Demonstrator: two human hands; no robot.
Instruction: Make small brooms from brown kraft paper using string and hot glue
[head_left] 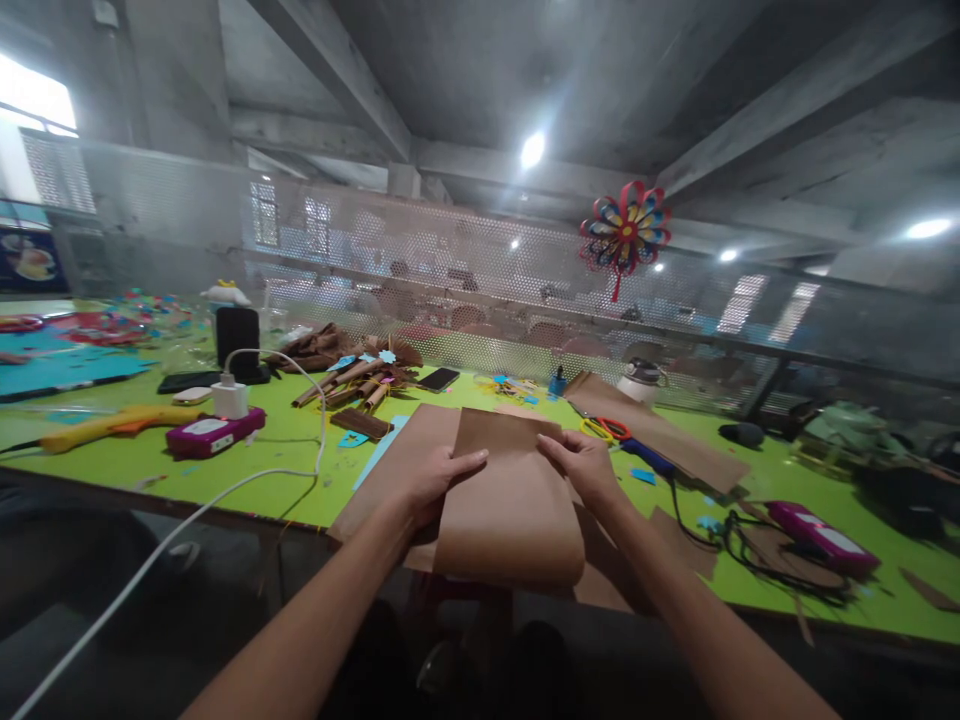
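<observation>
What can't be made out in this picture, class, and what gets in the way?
All in the head view:
- Left hand: finger ends hidden by the folded brown paper.
- White cable: its far end is cut off at the picture's lower left.
- Purple box on the left: label print too small and blurred.
- Room beyond the mesh screen: details veiled by the mesh.

No readable text anywhere in this one, sorry. The purple power strip on the left [216, 434] and its purple twin on the right [823, 538] both have pale panels (label-looking, but way too blurry). Can't make out any words on the dark poster [31, 262] at far left either.
</observation>
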